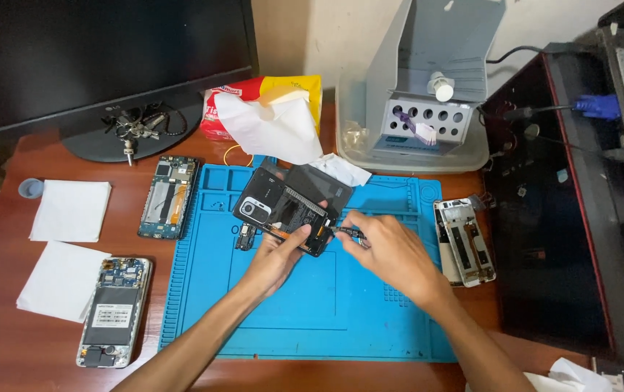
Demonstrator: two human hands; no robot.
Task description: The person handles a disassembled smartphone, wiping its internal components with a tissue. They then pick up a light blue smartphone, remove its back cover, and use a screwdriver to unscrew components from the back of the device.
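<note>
Over the blue mat (305,305), the left hand (277,260) has its grip closed under the opened black phone (290,207), whose long axis slants up-left, while the right hand (392,254), nearer its lower-right corner, pinches a thin tool (346,231) touching that corner.

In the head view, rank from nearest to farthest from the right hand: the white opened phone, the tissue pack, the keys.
From the right hand:
1. White opened phone, just to its right, off the mat.
2. Tissue pack, up left, behind the mat.
3. Keys, far left on the monitor stand.
</note>
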